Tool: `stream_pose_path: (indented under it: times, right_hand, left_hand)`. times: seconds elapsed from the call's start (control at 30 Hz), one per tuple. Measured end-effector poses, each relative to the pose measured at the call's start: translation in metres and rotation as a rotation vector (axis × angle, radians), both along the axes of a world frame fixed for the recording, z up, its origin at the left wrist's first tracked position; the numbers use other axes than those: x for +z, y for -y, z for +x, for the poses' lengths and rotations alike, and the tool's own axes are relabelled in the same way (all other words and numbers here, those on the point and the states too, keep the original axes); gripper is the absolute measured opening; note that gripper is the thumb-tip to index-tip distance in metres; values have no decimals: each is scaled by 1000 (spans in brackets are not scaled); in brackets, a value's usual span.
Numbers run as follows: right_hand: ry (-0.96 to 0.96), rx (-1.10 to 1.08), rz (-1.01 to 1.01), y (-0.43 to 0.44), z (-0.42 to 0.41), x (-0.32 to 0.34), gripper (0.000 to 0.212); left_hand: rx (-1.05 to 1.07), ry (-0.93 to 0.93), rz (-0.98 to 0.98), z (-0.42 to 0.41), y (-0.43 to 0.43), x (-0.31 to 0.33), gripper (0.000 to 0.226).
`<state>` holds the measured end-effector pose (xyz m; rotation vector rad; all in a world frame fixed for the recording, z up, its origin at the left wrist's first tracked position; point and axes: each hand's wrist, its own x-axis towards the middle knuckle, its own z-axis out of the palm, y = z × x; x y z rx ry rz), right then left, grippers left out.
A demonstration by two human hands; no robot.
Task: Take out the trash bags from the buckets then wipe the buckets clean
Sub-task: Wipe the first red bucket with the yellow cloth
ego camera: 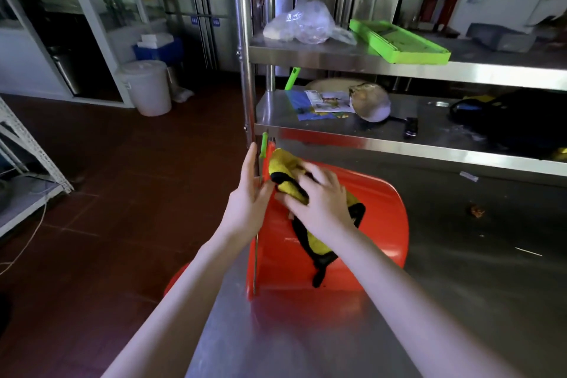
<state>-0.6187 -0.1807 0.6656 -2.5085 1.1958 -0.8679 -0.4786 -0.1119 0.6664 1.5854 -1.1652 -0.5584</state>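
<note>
Two hands meet at the red bucket, which lies on its side on the steel table at the frame's centre, rim toward the left. The left hand rests straight-fingered against that rim, gripping nothing. The right hand, fingers spread and blurred, presses a yellow-and-black cloth flat on the bucket's wall. Upper left, a white bucket stands on the floor.

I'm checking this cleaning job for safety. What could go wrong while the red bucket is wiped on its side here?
The red bucket lies on its side at the steel table's left edge; being round, it might roll off under a hard wipe. The left hand only rests flat against its rim, a weak hold. The cloth under the right hand trails a loose end that could snag.
</note>
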Motion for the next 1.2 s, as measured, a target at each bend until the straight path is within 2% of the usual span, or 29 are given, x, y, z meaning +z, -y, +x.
stream_pose_path:
  times: [0.1, 0.27, 0.43, 0.53, 0.6, 0.73, 0.87, 0.93, 1.0, 1.07, 1.13, 1.2]
  right_hand:
    - [-97, 96, -89, -17, -9, -25, 55]
    - [-173, 90, -185, -22, -38, -55, 52]
    - [-97, -338, -29, 22, -94, -57, 58]
    - [-63, -438, 88, 38, -91, -48, 59]
    - [-77, -382, 62, 32, -68, -47, 56]
    - [-142, -125, -130, -4, -10, -55, 55]
    - [-161, -37, -195, 1, -19, -58, 52]
    - [-130, -130, -177, 14, -45, -62, 51]
    - [-88, -350, -133, 33, -79, -63, 54]
    - [-36, -500, 28, 53, -108, -58, 65]
    - [-18, -522, 196, 67, -114, -52, 66]
    - [-90, -452, 106, 65, -94, -49, 49]
  left_hand:
    - [-4, 146, 9, -1, 9, 10, 62]
    - [-5, 183, 144, 2, 27, 22, 60]
    - [-36, 122, 196, 8, 36, 31, 61]
    - [-29, 123, 204, 8, 40, 32, 62]
    - [-17, 113, 208, 8, 43, 32, 62]
    - [13, 103, 218, 13, 50, 27, 61]
    - [-17, 82, 191, 17, 51, 22, 62]
    - [-44, 57, 173, 18, 48, 20, 63]
    - [-65, 36, 150, 18, 40, 17, 64]
    - [-78, 31, 127, 16, 30, 14, 67]
    - [-79, 43, 110, 12, 26, 12, 70]
    - [-60, 63, 101, 8, 25, 9, 72]
